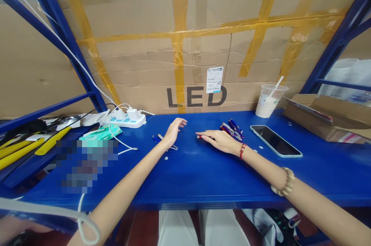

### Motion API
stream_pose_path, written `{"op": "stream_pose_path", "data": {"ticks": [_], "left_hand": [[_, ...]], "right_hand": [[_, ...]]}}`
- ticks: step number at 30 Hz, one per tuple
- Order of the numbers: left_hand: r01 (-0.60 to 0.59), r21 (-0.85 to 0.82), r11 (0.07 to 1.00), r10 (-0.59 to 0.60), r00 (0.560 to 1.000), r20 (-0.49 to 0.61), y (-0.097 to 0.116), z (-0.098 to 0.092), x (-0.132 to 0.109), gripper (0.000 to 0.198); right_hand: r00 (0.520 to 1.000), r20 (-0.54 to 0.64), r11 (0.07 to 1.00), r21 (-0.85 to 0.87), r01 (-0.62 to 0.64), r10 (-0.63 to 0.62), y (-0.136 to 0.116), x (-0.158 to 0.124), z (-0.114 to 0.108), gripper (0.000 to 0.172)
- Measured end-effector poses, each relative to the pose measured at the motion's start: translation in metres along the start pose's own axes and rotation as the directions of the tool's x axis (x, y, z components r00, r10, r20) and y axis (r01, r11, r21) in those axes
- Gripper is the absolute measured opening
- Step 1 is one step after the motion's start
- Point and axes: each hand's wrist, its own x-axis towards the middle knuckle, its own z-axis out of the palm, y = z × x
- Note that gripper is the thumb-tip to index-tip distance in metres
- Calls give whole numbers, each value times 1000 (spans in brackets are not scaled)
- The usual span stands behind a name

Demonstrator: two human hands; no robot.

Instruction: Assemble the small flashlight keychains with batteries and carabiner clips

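Note:
My left hand (174, 129) hovers over the blue tabletop with its fingers stretched out and nothing visible in them. Beside and partly behind its wrist lie small blue pieces with silvery ends (157, 138). My right hand (222, 141) is palm down, low over the table, its fingers on a small red piece with a silvery end (199, 136). The hand covers most of that piece, so its exact kind does not show. Just past the right hand sits a pile of small blue and red pieces with metal clips (232, 128).
A phone (276, 140), a drink cup with a straw (268, 101) and an open cardboard box (327, 118) stand to the right. On the left are a power strip (130, 120), a green tissue pack (100, 133), white cables and yellow-handled tools (52, 145). A cardboard sheet (139, 68) closes the back.

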Motion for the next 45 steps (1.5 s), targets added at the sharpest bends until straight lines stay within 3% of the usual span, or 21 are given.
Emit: {"op": "stream_pose_path", "data": {"ticks": [2,4,6,8,11,13,17,21,26,29,34,38,42,45], "left_hand": [[-149,319,936,152,988,17,2,-17,3,16],[-199,580,790,206,977,54,3,-37,5,9],[-128,720,682,111,991,71,2,-55,6,15],[-35,802,596,-69,993,94,2,-68,7,22],[31,887,461,-314,940,130,5,-78,6,36],[40,906,421,-393,908,142,8,-80,5,43],[66,893,446,-426,893,146,12,-78,2,41],[28,886,464,-390,904,175,11,-65,-1,42],[-144,893,427,-197,949,247,-1,-39,-2,44],[-214,878,429,-93,956,278,-8,-26,-3,46],[-265,832,488,44,959,280,-12,-12,-6,49],[-237,767,596,121,971,207,-11,-7,-8,47],[-180,619,765,131,984,125,-10,-4,-8,46],[-160,520,839,127,987,98,-8,-1,-8,46]], "right_hand": [[994,-31,992,-65,-106,104,3,0,-1,41],[973,-48,961,-152,-232,227,5,0,-3,41],[946,-70,916,-236,-325,317,8,0,-5,41],[915,-113,864,-302,-403,388,8,0,-8,39],[854,-159,777,-359,-517,495,8,-2,-10,37],[825,-165,738,-377,-559,540,7,-3,-11,35],[841,-225,734,-412,-540,492,11,-4,-8,29],[900,-282,846,-333,-417,333,15,-2,-4,25],[977,-157,989,-16,-149,145,12,3,6,20],[996,-91,995,97,-17,26,10,4,11,21],[996,-81,990,131,47,-36,11,4,10,25],[996,-67,990,129,60,-52,12,5,9,29],[998,-38,990,130,53,-49,10,5,7,33],[998,-13,987,148,65,-64,6,4,5,35]]}}
